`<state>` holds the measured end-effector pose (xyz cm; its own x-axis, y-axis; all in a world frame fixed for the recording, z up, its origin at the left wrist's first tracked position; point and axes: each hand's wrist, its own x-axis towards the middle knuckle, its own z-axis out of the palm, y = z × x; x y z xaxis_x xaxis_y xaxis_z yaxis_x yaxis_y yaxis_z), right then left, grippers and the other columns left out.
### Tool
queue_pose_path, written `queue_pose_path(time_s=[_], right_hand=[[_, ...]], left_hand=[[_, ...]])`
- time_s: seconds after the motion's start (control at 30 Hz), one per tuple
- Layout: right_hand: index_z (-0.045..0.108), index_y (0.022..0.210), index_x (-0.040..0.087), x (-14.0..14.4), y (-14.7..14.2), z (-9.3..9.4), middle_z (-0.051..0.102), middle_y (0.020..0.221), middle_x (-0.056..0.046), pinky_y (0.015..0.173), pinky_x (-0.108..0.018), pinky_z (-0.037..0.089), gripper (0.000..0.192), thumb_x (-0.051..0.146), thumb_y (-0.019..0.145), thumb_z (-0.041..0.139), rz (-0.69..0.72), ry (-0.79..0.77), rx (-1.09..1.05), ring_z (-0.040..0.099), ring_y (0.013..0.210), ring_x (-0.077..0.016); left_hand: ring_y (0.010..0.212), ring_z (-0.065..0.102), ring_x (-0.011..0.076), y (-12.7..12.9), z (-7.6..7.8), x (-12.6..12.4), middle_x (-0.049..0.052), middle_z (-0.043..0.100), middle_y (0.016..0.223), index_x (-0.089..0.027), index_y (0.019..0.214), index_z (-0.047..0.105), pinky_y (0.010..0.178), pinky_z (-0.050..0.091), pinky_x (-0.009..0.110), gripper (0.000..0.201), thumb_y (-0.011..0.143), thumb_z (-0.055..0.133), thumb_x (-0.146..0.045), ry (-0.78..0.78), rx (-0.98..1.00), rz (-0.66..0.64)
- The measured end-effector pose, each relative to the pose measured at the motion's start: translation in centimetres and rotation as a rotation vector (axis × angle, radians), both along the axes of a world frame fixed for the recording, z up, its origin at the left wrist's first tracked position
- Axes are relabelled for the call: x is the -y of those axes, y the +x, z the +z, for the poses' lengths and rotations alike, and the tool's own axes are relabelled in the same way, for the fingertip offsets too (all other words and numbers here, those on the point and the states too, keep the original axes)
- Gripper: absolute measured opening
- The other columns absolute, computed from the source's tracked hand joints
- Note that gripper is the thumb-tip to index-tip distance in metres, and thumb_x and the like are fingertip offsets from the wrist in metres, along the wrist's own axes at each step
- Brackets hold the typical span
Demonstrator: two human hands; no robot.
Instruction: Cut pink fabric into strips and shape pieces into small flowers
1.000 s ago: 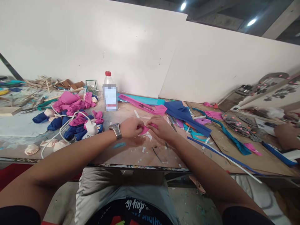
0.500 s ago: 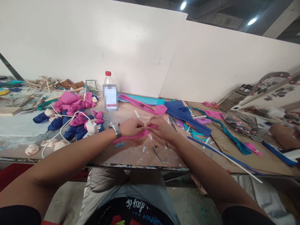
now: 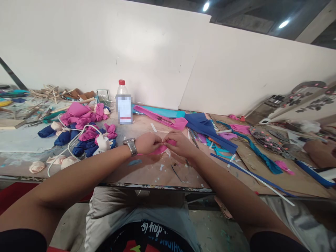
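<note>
Landmark: the plastic bottle [image 3: 124, 105] with red cap, standing upright at the back of the workbench [image 3: 147, 171].

Workbench runs left-right under a white wall panel [image 3: 110, 52]; bare worn surface just in front of the bottle, toward the person.

Left of the bottle: a heap of pink and blue fabric pieces [image 3: 81, 129], with a white cable and plug [image 3: 103, 142] lying over its near side. Further left of it, wood sticks [image 3: 44, 92]. Right of the bottle: flat pink, teal and blue sheets [image 3: 189, 122], then teal and blue strips [image 3: 252, 154] trailing off well to the right. Far right of the bottle, another person's forearm [image 3: 319, 157] rests on the bench, apart from the wearer's hands.

In front of the bottle and slightly right: both hands meet over the bench. Left hand [image 3: 148, 142], watch on wrist, pinches closed on the pink strip [image 3: 159, 149]. Right hand [image 3: 178, 143] also closed narrow on the same strip, fingertips touching or almost touching the left ones; cannot tell which.

Key relation: the strip's long axis lies roughly left-right, tilted a bit, its free tail running from the pinch point down and left under the left hand toward the wrist. The gripped end sits between the two sets of fingertips. Both hands are equally near; the tail is on the left hand's side. Strip looks just above or brushing the bench, unclear.
</note>
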<state>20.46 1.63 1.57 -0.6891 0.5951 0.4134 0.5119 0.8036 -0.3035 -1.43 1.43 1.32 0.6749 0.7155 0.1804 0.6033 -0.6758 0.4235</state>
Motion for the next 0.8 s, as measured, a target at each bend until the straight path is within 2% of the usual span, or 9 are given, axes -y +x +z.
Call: queue_pose_path(time_s=[0.17,0.37,0.6,0.8], right_hand=[[0.071,0.091,0.020,-0.17,0.04,-0.18,0.074,0.090,-0.007,0.087,-0.036,0.045,0.025,0.041,0.097,0.058,0.011,0.013,0.009,0.064,0.091,-0.0221],[0.075,0.098,0.021,-0.59,0.30,-0.40,0.076,0.097,-0.009,0.088,-0.037,0.046,0.026,0.043,0.096,0.060,-0.047,0.013,-0.004,0.066,0.095,-0.0231],[0.075,0.092,0.020,-0.34,0.12,-0.08,0.076,0.088,-0.008,0.081,-0.035,0.045,0.027,0.042,0.097,0.059,-0.010,-0.008,0.027,0.065,0.088,-0.0215],[0.075,0.094,0.021,-0.22,0.11,-0.08,0.076,0.090,-0.007,0.084,-0.036,0.046,0.022,0.038,0.096,0.062,-0.009,-0.009,0.027,0.066,0.090,-0.0217]], left_hand=[[0.055,0.042,0.0124,0.02,-0.32,0.12,0.002,0.060,0.061,-0.017,0.068,0.066,0.057,0.027,0.028,0.035,0.092,0.047,-0.035,0.029,0.025,0.013],[0.055,0.045,0.0124,-0.08,0.18,0.24,0.002,0.063,0.061,-0.018,0.067,0.068,0.058,0.029,0.028,0.029,0.086,0.049,-0.029,0.059,0.036,0.060],[0.051,0.039,0.0117,-0.05,0.06,0.32,0.001,0.059,0.056,-0.018,0.062,0.067,0.056,0.026,0.029,0.028,0.081,0.052,-0.030,0.096,0.042,0.070],[0.050,0.037,0.0117,0.02,-0.09,0.32,0.001,0.059,0.056,-0.018,0.061,0.067,0.056,0.025,0.029,0.027,0.080,0.052,-0.031,0.100,0.022,0.073]])
